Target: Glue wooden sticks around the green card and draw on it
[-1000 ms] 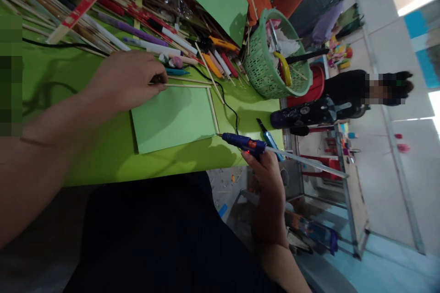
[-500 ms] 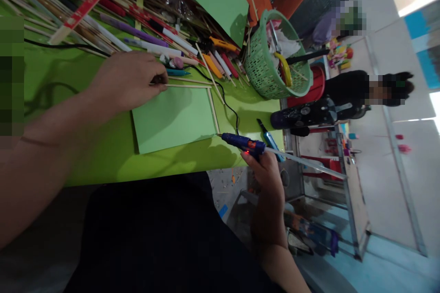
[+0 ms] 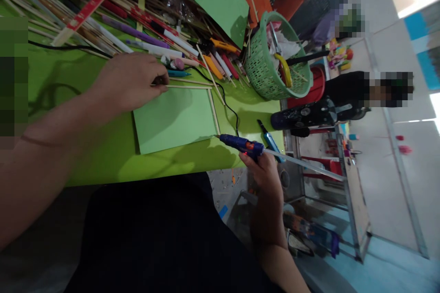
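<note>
A pale green card (image 3: 172,116) lies on the table in front of me. One thin wooden stick (image 3: 189,87) runs along its far edge and another stick (image 3: 213,112) along its right edge. My left hand (image 3: 132,78) is closed, thumb and fingertips pinching the left end of the far-edge stick. In my right hand (image 3: 263,169) is a blue glue gun (image 3: 240,143), its small red light lit and a long clear glue stick (image 3: 305,165) poking out behind. The nozzle points left at the card's near right corner; whether it touches cannot be made out.
Pens, markers and loose sticks (image 3: 165,39) crowd the back of the lime green table (image 3: 113,162). A green basket (image 3: 261,64) with scissors stands at back right. A blue craft knife (image 3: 271,142) lies near the right edge. A black cord (image 3: 235,114) crosses the table. Another person (image 3: 347,89) is beyond.
The glue gun's nozzle has shifted slightly left along the card's near edge. My left hand stays in place on the stick.
</note>
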Demonstrator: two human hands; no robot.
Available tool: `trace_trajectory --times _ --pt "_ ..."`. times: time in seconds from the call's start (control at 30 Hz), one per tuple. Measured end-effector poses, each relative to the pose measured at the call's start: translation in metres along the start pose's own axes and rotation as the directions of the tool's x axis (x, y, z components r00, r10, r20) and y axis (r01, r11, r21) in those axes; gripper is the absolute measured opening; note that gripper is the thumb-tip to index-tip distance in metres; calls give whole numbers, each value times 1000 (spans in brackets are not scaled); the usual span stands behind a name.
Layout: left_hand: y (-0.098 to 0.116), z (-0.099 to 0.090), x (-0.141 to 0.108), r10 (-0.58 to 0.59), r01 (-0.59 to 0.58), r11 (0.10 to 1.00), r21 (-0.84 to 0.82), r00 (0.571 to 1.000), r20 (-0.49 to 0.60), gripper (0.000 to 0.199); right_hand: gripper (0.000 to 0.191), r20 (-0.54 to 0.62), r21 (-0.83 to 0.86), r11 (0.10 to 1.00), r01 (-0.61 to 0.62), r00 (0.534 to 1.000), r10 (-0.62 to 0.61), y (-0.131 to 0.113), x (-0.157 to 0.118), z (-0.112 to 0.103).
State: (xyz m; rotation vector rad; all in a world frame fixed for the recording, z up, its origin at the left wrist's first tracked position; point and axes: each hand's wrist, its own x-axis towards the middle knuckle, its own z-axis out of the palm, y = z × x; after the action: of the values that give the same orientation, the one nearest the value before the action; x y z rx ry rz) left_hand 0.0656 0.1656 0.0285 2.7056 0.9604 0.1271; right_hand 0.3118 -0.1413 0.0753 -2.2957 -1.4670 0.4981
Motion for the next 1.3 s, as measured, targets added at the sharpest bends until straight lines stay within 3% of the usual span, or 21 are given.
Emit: trace_trajectory --times 0.53,1.3 --pt "0 -1 0 30 -30 1000 -2 1000 6 30 25 4 8 1000 26 1000 -26 -4 0 3" --pt "2 0 -1 -18 18 1000 14 1000 -7 28 22 35 5 1000 28 999 -28 -2 -1 7"
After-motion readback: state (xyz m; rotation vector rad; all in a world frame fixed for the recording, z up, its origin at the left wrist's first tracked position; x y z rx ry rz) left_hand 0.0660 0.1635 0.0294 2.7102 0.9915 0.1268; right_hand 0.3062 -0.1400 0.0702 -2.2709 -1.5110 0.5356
